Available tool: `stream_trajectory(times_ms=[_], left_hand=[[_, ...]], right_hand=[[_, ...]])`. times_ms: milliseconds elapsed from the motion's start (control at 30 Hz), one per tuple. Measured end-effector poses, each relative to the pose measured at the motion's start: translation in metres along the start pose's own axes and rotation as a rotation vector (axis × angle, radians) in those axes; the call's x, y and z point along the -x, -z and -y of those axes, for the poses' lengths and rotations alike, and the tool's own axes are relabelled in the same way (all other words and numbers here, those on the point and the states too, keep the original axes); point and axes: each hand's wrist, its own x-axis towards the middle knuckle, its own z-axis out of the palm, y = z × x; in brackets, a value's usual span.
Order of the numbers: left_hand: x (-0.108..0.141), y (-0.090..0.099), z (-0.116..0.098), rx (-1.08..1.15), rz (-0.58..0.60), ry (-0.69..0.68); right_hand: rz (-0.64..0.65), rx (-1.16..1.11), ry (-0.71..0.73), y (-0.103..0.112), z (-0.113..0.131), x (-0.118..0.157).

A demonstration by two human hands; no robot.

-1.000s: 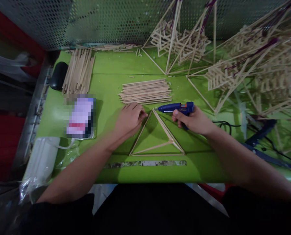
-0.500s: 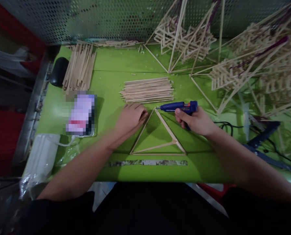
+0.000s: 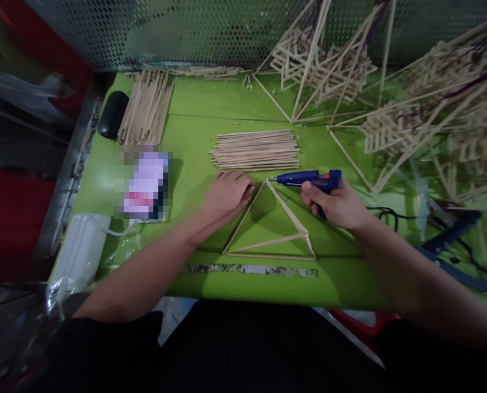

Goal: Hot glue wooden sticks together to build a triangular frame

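Note:
My right hand (image 3: 329, 202) is wrapped round a blue glue gun (image 3: 304, 179), whose tip points left at the top corner of a wooden stick frame (image 3: 286, 207). This frame is a triangle of thin sticks, with another stick running across it to a joint near its right corner. At the frame's upper left side rests my left hand (image 3: 231, 191), fingers curled and closed; what they hold, if anything, is hidden. Just beyond both hands lies a bundle of thin sticks (image 3: 255, 150).
A phone (image 3: 145, 185), a black rounded object (image 3: 112, 114), a stick pile (image 3: 147, 106) and a white power strip (image 3: 79, 251) are at the left. Stick structures (image 3: 391, 125) fill the back right. Blue-handled cutters (image 3: 452, 234) and a black cable lie at the right.
The whole view has shifted, so everything appears slightly further right. Both hands and the glue gun keep nearly the same places at the frame; its inner joint looks slightly shifted.

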Motion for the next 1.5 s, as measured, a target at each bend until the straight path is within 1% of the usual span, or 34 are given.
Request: stream_trajectory(times_ms=[167, 400, 600, 867, 1200, 1500], left_hand=[[0.0004, 0.0012, -0.0011, -0.014, 0.003, -0.001], [0.0009, -0.001, 0.0015, 0.002, -0.023, -0.003], [0.0014, -0.0029, 0.0063, 0.074, -0.037, 0.003], [0.0012, -0.0028, 0.0066, 0.107, -0.028, 0.016], [0.0029, 0.0016, 0.0038, 0.116, 0.01, 0.032], [0.003, -0.0005, 0.0046, 0.118, -0.008, 0.021]], right_hand=[[0.004, -0.008, 0.01, 0.0003, 0.0007, 0.0005], [0.001, -0.033, 0.014, 0.0011, -0.0009, 0.0021], [0.006, -0.006, 0.014, 0.0028, -0.0003, 0.0028], [-0.029, 0.037, 0.001, -0.0002, 0.0021, 0.0037], [-0.018, 0.058, 0.005, -0.0003, 0.0041, 0.0044], [0.008, 0.055, 0.027, 0.0028, 0.0023, 0.0046]])
